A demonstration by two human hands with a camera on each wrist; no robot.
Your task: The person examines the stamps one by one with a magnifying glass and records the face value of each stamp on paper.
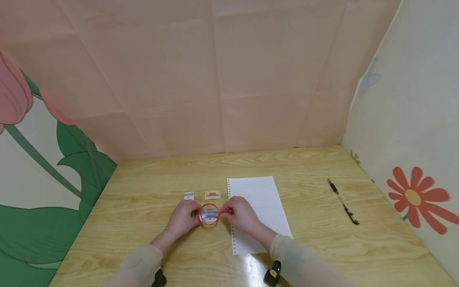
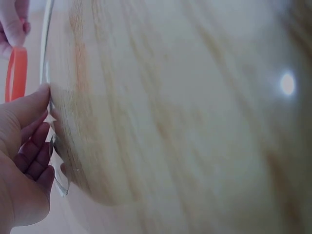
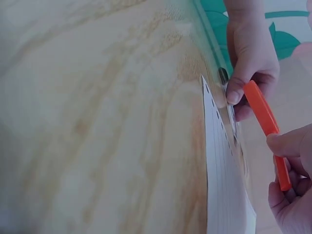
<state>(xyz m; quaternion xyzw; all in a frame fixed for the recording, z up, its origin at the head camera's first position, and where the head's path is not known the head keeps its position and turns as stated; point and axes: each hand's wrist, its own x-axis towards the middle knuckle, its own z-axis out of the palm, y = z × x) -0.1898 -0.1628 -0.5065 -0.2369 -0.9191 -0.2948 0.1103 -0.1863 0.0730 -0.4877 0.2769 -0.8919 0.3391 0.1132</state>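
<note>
My right hand [image 1: 243,215] grips the handle of a red-rimmed magnifying glass [image 1: 218,213]. In the right wrist view its orange-red rim [image 3: 262,108] is seen edge-on, raised off the table. My left hand [image 1: 184,218] is just left of the lens, thumb and curled fingers at a small flat shiny piece [image 2: 57,146] low at the tabletop. Through the lens a blue-and-white printed picture [image 1: 209,216] shows. Beyond the lens lie a small yellow printed piece [image 1: 212,195] and a small white-and-grey one [image 1: 189,195].
A lined sheet of paper [image 1: 261,199] with punched holes lies on the wooden table [image 1: 143,199], partly under my right hand. A black-and-clear pen [image 1: 343,202] rests to the right. Decorated panels stand at both sides, a pinkish sheet behind.
</note>
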